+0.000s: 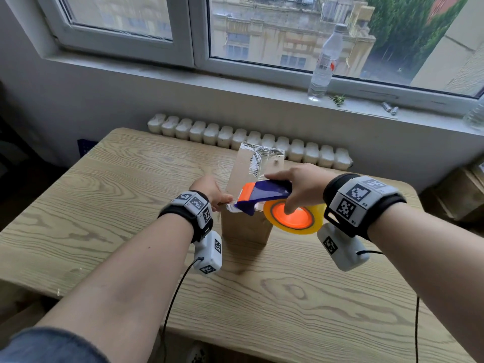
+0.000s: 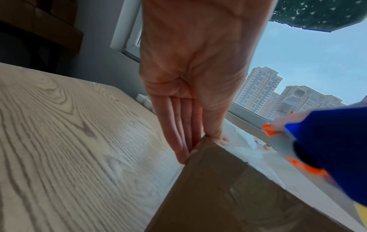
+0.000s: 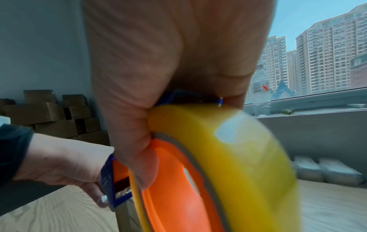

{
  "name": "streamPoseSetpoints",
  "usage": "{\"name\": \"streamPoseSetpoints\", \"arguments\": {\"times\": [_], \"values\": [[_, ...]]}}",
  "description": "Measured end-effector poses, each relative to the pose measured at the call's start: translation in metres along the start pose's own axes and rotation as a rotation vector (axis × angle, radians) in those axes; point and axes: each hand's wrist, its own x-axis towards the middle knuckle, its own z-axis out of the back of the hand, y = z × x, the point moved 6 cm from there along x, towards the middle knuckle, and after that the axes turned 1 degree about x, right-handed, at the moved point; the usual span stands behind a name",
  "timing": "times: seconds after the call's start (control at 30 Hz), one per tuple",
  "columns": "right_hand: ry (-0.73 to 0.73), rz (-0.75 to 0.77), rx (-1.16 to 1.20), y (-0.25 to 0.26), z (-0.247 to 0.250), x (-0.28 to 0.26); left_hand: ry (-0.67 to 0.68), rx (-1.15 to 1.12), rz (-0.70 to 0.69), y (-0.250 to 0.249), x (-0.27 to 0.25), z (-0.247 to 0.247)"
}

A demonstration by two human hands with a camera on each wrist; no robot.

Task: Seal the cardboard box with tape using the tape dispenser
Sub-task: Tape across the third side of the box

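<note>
Here the fingers [image 2: 179,125] of the left hand [image 1: 209,191] lie straight down the near left corner of the cardboard box [image 1: 246,226], with the thumb pressed on the top edge where a strip of clear tape [image 1: 231,207] is stuck down. The right hand [image 1: 296,187] has its fingers curled over the blue body of the tape dispenser [image 1: 264,195], the thumb reaching into the orange hub of the yellow tape roll [image 1: 293,217]. The dispenser's orange front end sits over the box top, just beside the left thumb, and it hides part of the lid from the head view. The box stands upright near the middle of the wooden table [image 1: 104,205]; its top carries crinkled clear tape already.

Behind the table a white radiator [image 1: 251,140] runs under the windowsill [image 1: 235,87], where a clear plastic bottle [image 1: 324,64] stands. In the right wrist view, brown boxes [image 3: 49,116] are stacked against the wall beyond the left hand.
</note>
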Motion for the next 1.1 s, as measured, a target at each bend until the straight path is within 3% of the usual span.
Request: {"name": "streamPoseSetpoints", "arguments": {"times": [0.4,0.9,1.0,1.1], "values": [[-0.009,-0.072,0.021,-0.065,0.003,-0.051,0.034,-0.03,0.03,-0.009,-0.01,-0.004],[0.043,-0.098,-0.067,-0.065,-0.017,-0.036,0.034,0.028,0.016,-0.011,-0.007,-0.008],[0.041,-0.094,-0.083,-0.062,-0.017,-0.033,0.016,0.127,-0.063,-0.027,-0.011,-0.011],[0.041,-0.081,-0.075,-0.058,-0.018,-0.03,0.084,0.194,-0.111,-0.04,-0.016,-0.029]]}}
